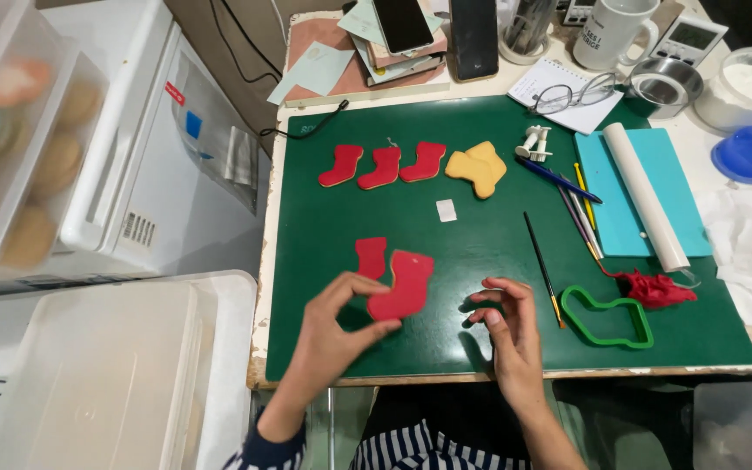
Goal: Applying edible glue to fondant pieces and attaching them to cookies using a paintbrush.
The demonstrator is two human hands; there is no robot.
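- Red stocking-shaped cookie is pinched at its lower edge between thumb and fingers of the left hand, just above the green mat, near the mat's front middle.
- Right hand holds nothing; its fingers are loosely curled and slightly apart, hovering over the mat just right of the cookie without touching it.
- Small red stocking cut-out lies flat on the mat, just beside the held cookie's upper left edge.
- Three red stocking cookies sit in a row near the mat's far edge; two plain tan stocking cookies overlap just to their right.
- Small white square lies between the far row and the held cookie.
- Green stocking-shaped cutter rests on the mat right of the right hand, with a lump of red scraps at its upper right corner.
- Thin paintbrush lies between the right hand and the cutter.
- White rolling pin lies diagonally on a light blue board; several pens and tools lie along the board's left edge.
- Mat covers most of the tabletop.
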